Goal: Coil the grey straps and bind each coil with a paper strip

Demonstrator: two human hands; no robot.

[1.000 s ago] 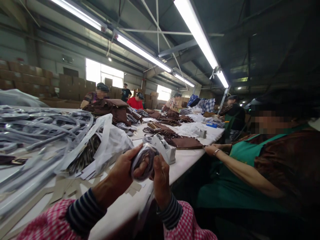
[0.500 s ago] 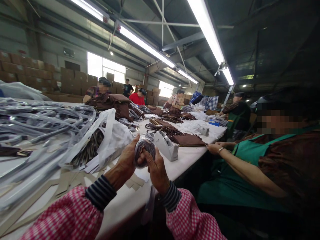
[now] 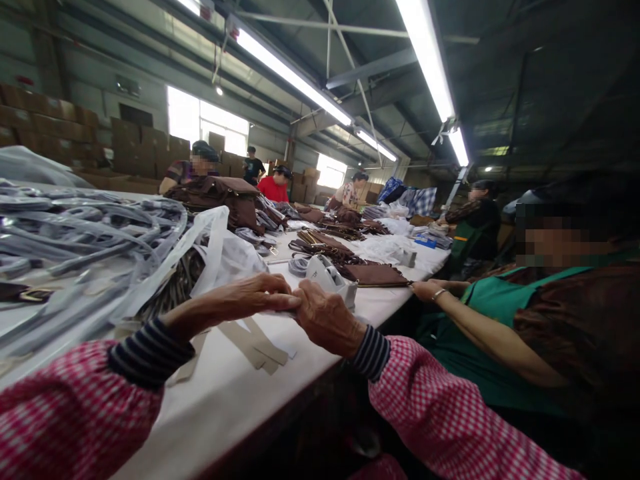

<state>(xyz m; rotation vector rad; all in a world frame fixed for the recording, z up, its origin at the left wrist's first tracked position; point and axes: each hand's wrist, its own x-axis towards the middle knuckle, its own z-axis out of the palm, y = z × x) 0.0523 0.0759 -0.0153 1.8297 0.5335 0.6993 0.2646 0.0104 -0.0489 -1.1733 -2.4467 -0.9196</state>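
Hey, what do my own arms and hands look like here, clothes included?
The sleeves are loose, pink-and-white checked cloth, gathered near snug, dark knit cuffs with grey stripes. The left hand and right hand are ungloved.

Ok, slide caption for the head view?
Left hand and right hand together at the table, tape dispenser just beyond.
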